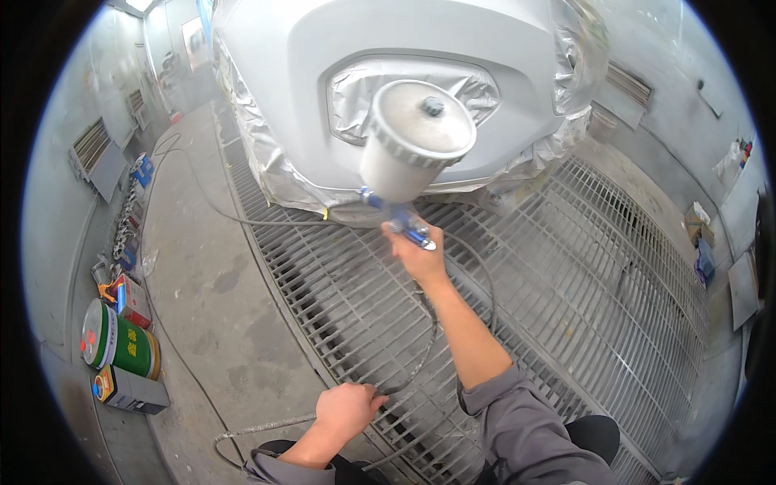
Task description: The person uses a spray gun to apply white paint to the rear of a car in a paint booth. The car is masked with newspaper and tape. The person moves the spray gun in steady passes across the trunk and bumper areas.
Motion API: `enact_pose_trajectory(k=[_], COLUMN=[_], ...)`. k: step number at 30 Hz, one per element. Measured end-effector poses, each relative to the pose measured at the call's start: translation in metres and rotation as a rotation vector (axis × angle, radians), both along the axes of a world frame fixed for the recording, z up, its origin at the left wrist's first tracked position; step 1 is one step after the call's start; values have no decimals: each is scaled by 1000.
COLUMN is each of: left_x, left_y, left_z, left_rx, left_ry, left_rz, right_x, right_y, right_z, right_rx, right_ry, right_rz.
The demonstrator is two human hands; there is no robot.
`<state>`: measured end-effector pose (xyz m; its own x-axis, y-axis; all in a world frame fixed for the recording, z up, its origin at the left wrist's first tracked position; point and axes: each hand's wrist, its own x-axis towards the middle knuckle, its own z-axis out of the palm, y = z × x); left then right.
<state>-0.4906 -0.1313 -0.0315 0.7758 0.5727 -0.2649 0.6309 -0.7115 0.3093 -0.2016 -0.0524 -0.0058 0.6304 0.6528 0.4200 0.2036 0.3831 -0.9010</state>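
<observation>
My right hand (420,252) is closed round the handle of a blue spray gun (398,220), held out in front of a vehicle's pale bumper (299,105). On top of the gun sits a white paint cup (404,153) with a ribbed lid, hiding part of the bumper behind it. Silver masking film (352,101) covers the bumper's central opening and hangs along its lower edge. Lower down, my left hand (347,411) is wrapped round a grey air hose (416,368), which runs up toward the gun.
Metal floor grating (582,275) lies under the vehicle, with concrete (218,307) to its left. A green drum (129,343), a rectangular metal can (133,392) and several other containers line the left wall. A thin hose (206,194) trails over the floor. A cardboard box (697,226) stands at right.
</observation>
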Motion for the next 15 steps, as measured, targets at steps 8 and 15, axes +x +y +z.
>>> enact_pose_trajectory(k=[8,15], left_x=[28,50], left_y=[-13,-19], left_z=[-1,-13], left_rx=[-25,-55], left_ry=[-68,-187], left_rz=[-95,-140], right_x=[94,148], right_y=[-75,-128], right_z=[8,75], right_rx=[-23,-96], right_ry=[-4,-340], right_rz=[-293,-685])
